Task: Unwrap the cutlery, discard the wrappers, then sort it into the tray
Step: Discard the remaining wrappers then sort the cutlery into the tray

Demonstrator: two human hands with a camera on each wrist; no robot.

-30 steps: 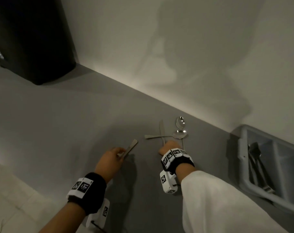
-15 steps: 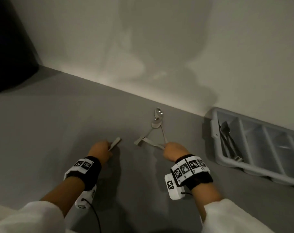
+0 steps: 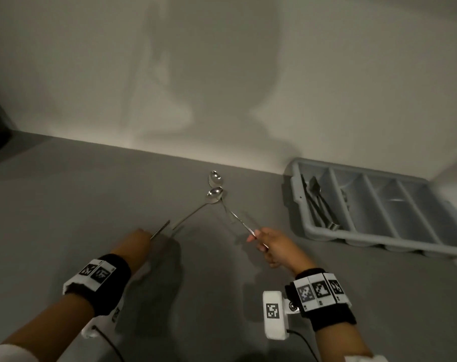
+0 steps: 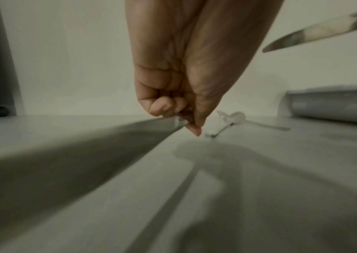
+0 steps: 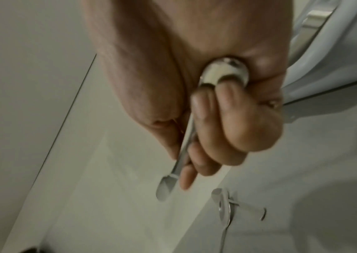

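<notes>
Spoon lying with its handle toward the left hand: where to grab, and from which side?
Take the spoon by its handle end, coming from above on the near side. The thin handle lies flat on the counter, pointing toward the person; its bowl touches the other spoon, so avoid that end.

Both forearms reach forward over the counter, each wrist wrapped in a black band with white coded markers and a small white camera box hanging beneath. The left hand (image 3: 133, 244) is lower and nearer the surface, its fingers (image 4: 162, 106) curled tight into the palm, pinching a flat metal piece. The right hand (image 3: 274, 246) is raised and angled inward, fingers (image 5: 203, 109) folded round a slim metal handle, thumb pressed along it
</notes>
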